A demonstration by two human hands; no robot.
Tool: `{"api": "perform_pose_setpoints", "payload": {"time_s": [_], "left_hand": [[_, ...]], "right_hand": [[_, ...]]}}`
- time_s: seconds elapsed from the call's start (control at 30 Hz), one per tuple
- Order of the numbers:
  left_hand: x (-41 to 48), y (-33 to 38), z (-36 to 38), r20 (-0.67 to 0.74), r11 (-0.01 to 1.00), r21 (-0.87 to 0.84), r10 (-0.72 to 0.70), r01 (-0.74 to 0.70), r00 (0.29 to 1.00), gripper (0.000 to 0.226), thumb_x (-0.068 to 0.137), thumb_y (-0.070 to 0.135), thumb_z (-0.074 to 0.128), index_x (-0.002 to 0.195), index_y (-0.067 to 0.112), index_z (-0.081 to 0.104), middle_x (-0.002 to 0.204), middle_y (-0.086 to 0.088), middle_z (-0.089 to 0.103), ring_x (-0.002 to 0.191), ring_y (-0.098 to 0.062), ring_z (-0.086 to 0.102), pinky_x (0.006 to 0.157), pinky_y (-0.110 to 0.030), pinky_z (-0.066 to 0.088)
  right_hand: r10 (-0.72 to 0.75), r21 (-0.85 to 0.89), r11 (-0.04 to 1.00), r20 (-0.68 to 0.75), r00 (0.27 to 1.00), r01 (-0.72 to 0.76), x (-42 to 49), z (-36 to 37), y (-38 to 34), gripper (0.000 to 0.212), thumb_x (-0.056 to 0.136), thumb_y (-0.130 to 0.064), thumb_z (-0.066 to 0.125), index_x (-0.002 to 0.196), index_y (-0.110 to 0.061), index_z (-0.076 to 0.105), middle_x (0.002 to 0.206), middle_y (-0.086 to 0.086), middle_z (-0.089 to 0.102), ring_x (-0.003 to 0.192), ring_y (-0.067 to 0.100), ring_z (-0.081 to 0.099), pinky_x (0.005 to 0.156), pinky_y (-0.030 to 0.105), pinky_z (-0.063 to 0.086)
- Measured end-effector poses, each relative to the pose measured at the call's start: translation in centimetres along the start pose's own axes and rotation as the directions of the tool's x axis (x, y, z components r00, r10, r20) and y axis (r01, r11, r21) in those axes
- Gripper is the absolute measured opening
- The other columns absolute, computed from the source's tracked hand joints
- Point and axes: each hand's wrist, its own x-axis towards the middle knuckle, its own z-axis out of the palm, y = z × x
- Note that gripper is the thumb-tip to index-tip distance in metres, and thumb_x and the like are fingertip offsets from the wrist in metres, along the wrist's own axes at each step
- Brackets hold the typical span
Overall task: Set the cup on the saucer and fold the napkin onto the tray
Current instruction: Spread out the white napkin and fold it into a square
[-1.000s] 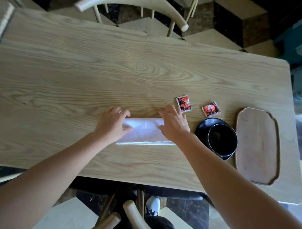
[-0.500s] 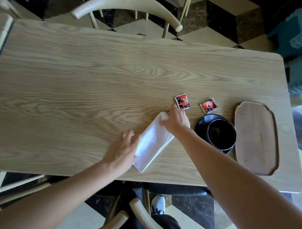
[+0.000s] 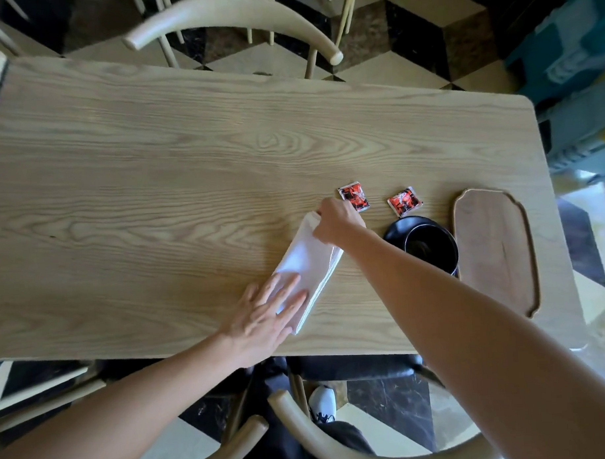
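A white napkin (image 3: 309, 260), folded into a long strip, lies slanted on the wooden table (image 3: 155, 186). My left hand (image 3: 266, 313) rests flat on its near end with fingers spread. My right hand (image 3: 338, 221) pinches the far end. To the right, a black cup (image 3: 432, 248) sits on a black saucer (image 3: 395, 231). Beyond them lies an oblong wooden tray (image 3: 494, 250) with nothing on it.
Two small red and black sachets (image 3: 354, 196) (image 3: 404, 201) lie just past the napkin and saucer. A pale wooden chair (image 3: 232, 19) stands at the table's far side, another chair back (image 3: 336, 444) at the near side. The table's right edge runs close behind the tray.
The napkin has turned from lying crosswise to slanting toward me. My left hand slid back to the near end and flattened; my right hand stays on the far end.
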Motion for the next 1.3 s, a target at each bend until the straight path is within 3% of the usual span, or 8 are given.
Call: {"api": "perform_pose_setpoints", "payload": {"time_s": [0.3, 0.4, 0.57, 0.73, 0.87, 1.0, 1.13, 1.3], "left_hand": [[2.5, 1.8, -2.5, -0.048, 0.998, -0.003, -0.056, 0.056, 0.997, 0.047, 0.085, 0.051, 0.049, 0.116, 0.018, 0.064, 0.139, -0.010, 0.052, 0.134, -0.037, 0.043, 0.087, -0.048, 0.046], [0.9, 0.5, -2.3, -0.144, 0.985, -0.162, 0.041, -0.065, 0.989, 0.045, 0.088, 0.037, 0.047, 0.126, 0.015, 0.060, 0.138, -0.005, 0.055, 0.131, -0.026, 0.047, 0.101, -0.039, 0.043], [-1.1, -2.0, -4.2, -0.155, 0.668, -0.738, -0.309, 0.098, 0.938, 0.025, 0.087, 0.003, 0.057, 0.104, 0.019, 0.068, 0.102, 0.007, 0.070, 0.092, -0.003, 0.067, 0.083, -0.028, 0.054], [3.5, -1.9, -5.6, 0.052, 0.396, -0.833, -0.640, 0.387, 0.767, 0.023, 0.087, 0.028, 0.067, 0.106, 0.016, 0.067, 0.094, 0.009, 0.068, 0.073, -0.001, 0.063, 0.075, -0.021, 0.049], [6.8, -2.2, -5.6, 0.143, 0.289, -0.859, -0.657, 0.423, 0.740, 0.033, 0.085, 0.003, 0.054, 0.114, 0.014, 0.066, 0.104, -0.003, 0.072, 0.090, -0.019, 0.066, 0.088, -0.027, 0.049], [7.1, -3.0, -5.9, 0.112, 0.460, -0.806, -0.498, 0.371, 0.860, 0.064, 0.074, -0.009, 0.046, 0.129, 0.021, 0.060, 0.114, 0.002, 0.062, 0.076, -0.007, 0.059, 0.072, -0.009, 0.041], [7.6, -4.2, -5.3, 0.008, 0.642, -0.724, -0.358, 0.252, 0.934, 0.063, 0.072, -0.009, 0.054, 0.126, 0.022, 0.064, 0.119, 0.004, 0.056, 0.079, -0.003, 0.053, 0.077, -0.016, 0.041], [8.2, -4.6, -5.0, -0.082, 0.737, -0.646, -0.326, 0.199, 0.942, 0.044, 0.075, -0.004, 0.061, 0.108, 0.022, 0.074, 0.099, 0.010, 0.058, 0.069, -0.016, 0.057, 0.069, -0.026, 0.045]], "right_hand": [[-0.516, -0.234, 0.856, -0.420, 0.747, 0.461, -7.5, 5.3, 0.4, 0.018, 0.074, -0.017, 0.051, 0.080, -0.014, 0.068, 0.084, 0.009, 0.064, 0.077, 0.033, 0.061, 0.064, 0.035, 0.046], [-0.500, -0.299, 0.860, -0.337, 0.798, 0.413, -9.0, 10.4, 2.6, 0.034, 0.066, -0.004, 0.067, 0.099, -0.015, 0.063, 0.091, 0.007, 0.058, 0.077, 0.028, 0.057, 0.062, 0.038, 0.053], [-0.483, -0.283, 0.871, -0.348, 0.803, 0.401, -9.7, 13.4, 2.8, 0.051, 0.068, -0.004, 0.062, 0.119, -0.009, 0.057, 0.096, 0.008, 0.058, 0.076, 0.028, 0.056, 0.064, 0.038, 0.054], [-0.486, -0.218, 0.873, -0.306, 0.819, 0.436, -9.9, 14.3, 2.8, 0.048, 0.077, -0.018, 0.072, 0.122, -0.009, 0.059, 0.100, 0.008, 0.060, 0.079, 0.028, 0.060, 0.058, 0.038, 0.055], [-0.393, 0.082, 0.895, -0.319, 0.862, 0.438, -9.7, 12.4, 3.2, 0.049, 0.091, -0.037, 0.054, 0.132, -0.011, 0.056, 0.117, 0.011, 0.060, 0.098, 0.033, 0.060, 0.071, 0.042, 0.054], [-0.046, 0.401, 0.860, -0.557, 0.830, 0.317, -7.9, 8.7, 4.6, 0.052, 0.082, -0.038, 0.046, 0.124, -0.015, 0.065, 0.112, 0.006, 0.065, 0.103, 0.028, 0.056, 0.094, 0.037, 0.043], [0.361, 0.923, 0.385, -0.141, 0.922, -0.009, -6.1, 6.4, 6.7, 0.056, 0.074, -0.003, 0.039, 0.114, -0.027, 0.069, 0.108, -0.008, 0.070, 0.102, 0.016, 0.064, 0.100, 0.046, 0.050], [0.226, 0.849, 0.515, -0.007, 0.974, -0.114, -5.2, 7.2, 7.6, 0.055, 0.076, 0.007, 0.045, 0.112, -0.025, 0.072, 0.098, -0.006, 0.075, 0.096, 0.022, 0.070, 0.090, 0.048, 0.057]]}}
